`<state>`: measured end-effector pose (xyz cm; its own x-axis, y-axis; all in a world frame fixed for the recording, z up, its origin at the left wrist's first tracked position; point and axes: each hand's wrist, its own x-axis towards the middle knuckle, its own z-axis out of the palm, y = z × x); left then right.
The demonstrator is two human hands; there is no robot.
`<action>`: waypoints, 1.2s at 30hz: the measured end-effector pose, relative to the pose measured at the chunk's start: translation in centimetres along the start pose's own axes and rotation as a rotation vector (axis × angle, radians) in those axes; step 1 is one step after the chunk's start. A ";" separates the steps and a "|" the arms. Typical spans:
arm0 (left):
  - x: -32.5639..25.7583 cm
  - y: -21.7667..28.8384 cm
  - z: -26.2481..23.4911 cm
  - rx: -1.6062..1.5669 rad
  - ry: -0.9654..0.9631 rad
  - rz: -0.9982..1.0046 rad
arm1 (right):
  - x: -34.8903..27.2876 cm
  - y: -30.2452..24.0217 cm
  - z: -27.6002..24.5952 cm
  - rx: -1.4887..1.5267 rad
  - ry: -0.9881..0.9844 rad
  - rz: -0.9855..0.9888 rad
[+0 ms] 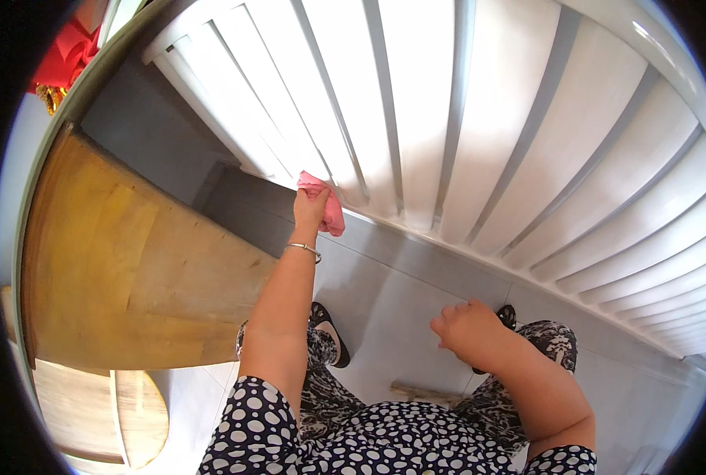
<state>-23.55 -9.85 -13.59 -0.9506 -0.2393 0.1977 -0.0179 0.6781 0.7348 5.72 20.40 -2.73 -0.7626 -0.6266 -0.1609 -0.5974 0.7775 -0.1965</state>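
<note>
My left hand (311, 207) is closed round a crumpled pink cloth (333, 218). The cloth lies against the lower part of a tall white radiator (416, 103) with wide upright slats, near its left end. A metal bracelet (303, 249) circles my left wrist. Over my right knee hangs my right hand (468, 324), its fingers curled in and nothing visible in them. It is apart from the radiator.
At the left stands a wooden piece with a curved edge (155, 277); below it is a round light-wood top (84, 408). A wooden stick (424, 393) lies on the grey tiled floor (392, 297) between my feet. Something red (66, 55) is at the upper left.
</note>
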 end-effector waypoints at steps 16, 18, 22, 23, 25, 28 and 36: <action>9.1 24.0 -19.5 -0.249 0.680 0.459 | 0.7 0.2 -0.1 0.001 0.031 0.010; 9.6 25.5 -20.1 -0.060 0.505 0.355 | 0.6 0.3 0.1 -0.024 0.044 0.021; 10.3 23.9 -17.3 0.020 0.547 0.291 | 0.5 -0.8 -1.1 -0.064 -0.004 0.033; 10.5 23.1 -17.1 -0.011 0.441 0.252 | 0.5 -0.9 -1.3 -0.073 -0.024 0.037; 11.5 21.3 -16.5 -0.022 0.329 0.242 | 0.3 -0.9 -1.0 -0.068 0.015 0.024; 13.2 15.8 -14.9 0.021 0.312 0.299 | 0.5 -1.2 -1.4 -0.036 0.030 -0.017; 8.6 6.5 -7.9 0.163 0.144 0.129 | 1.1 -2.2 -2.8 -0.050 -0.066 -0.017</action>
<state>-29.37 -12.97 -2.04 -0.8944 -0.2324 0.3823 0.0397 0.8099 0.5852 5.47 18.14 0.26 -0.7352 -0.6405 -0.2218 -0.6228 0.7675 -0.1518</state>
